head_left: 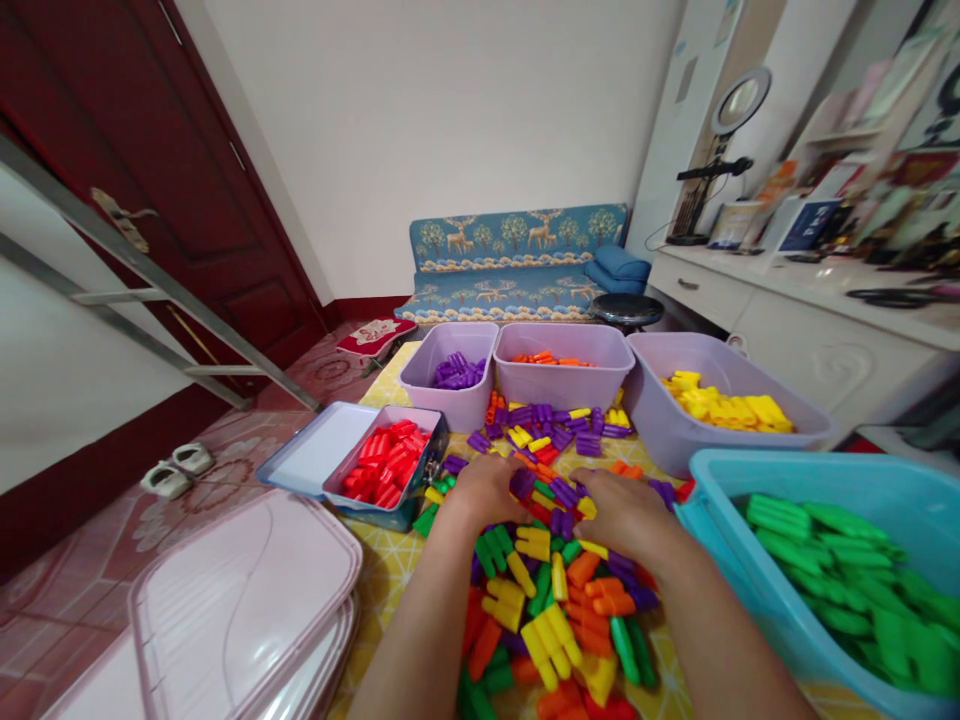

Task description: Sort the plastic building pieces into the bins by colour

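Note:
A heap of mixed plastic toy pieces (551, 645), each made of joined finger-like tubes, lies on the yellow patterned tablecloth (386, 570). The pieces are purple, green, yellow, orange and red. My left hand (487, 490) reaches into the heap's far part, its fingers partly hidden and curved around the left side of some purple and yellow pieces. Opposite it, my right hand (622, 508) rests on the heap with fingers apart, turned inward. Between the two hands lie loose purple pieces (562, 492). More purple and yellow pieces (551, 425) are scattered beyond.
Lilac bins hold purple (459, 372), orange (551, 360) and yellow pieces (727, 405). Green pieces (847, 570) fill a turquoise bin (825, 465) at right. An open case (311, 450) holds red pieces (388, 462). Stacked lids (247, 600) lie at left, near a metal ladder (161, 275).

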The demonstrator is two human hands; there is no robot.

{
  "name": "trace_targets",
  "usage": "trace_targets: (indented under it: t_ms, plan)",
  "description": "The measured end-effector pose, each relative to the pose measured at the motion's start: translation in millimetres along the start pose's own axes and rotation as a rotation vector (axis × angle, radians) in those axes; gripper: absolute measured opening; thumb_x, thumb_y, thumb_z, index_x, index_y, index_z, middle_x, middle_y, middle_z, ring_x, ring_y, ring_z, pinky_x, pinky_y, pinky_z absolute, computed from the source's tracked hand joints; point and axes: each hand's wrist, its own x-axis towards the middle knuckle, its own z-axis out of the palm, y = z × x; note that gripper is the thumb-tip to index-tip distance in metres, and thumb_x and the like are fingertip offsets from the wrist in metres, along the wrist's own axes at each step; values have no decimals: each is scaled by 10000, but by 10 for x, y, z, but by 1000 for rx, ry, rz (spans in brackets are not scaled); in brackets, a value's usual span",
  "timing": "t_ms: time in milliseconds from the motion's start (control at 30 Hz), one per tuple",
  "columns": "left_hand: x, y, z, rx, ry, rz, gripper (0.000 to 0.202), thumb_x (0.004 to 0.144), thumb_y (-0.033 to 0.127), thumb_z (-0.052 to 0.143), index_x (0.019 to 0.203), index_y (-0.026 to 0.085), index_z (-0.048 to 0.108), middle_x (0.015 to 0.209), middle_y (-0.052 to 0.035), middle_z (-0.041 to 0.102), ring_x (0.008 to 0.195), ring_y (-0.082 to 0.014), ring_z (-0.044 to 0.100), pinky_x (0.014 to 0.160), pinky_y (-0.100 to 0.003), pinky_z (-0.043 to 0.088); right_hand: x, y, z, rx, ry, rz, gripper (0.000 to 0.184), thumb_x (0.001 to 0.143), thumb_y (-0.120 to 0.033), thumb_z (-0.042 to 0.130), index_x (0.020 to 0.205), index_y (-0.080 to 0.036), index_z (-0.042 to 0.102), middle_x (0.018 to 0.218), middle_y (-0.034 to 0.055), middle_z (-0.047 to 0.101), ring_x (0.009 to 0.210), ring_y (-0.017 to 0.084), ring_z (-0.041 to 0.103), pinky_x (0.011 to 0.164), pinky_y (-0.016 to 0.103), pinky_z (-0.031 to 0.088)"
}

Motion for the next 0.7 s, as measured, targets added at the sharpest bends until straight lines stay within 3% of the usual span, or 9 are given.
trace_targets:
  t_ms: [167,300,433,567,700]
  plan:
    - [61,-23,102,-38,30,21,869,556,362,797,1355,219,486,1232,-113,634,1121,-311,590,952,-382,463,138,-30,231,78,46,-36,626,698,-251,642,1311,-218,516,1275,150,568,1109,314,592,870,385,448]
    - [115,-62,161,-174,88,33,752,632,257,751,1341,211,506,1237,-95,637,1107,-267,605,963,-353,459,248,-51,371,247,136,-120,601,704,-162,617,1295,-219,527,1249,122,567,1123,269,578,897,344,437]
    - [165,-83,197,-302,163,43,638,660,105,666,1283,207,572,1151,-70,682,980,-221,649,909,-318,488,342,-60,431,445,243,-194,507,716,-130,609,1217,-196,574,1112,91,606,1016,218,602,872,322,451]
    - [178,-85,188,-395,267,121,660,648,4,569,1280,191,573,1181,-62,670,1038,-203,626,943,-298,469,385,-85,423,625,351,-255,420,716,-118,612,1129,-192,607,1056,68,616,987,205,597,899,353,447]
    - [163,-88,164,-399,263,82,690,660,11,574,1327,178,524,1101,-75,699,914,-188,657,858,-293,507,396,-100,434,687,374,-303,222,700,-115,631,905,-193,666,1185,86,583,1100,221,565,980,380,406]
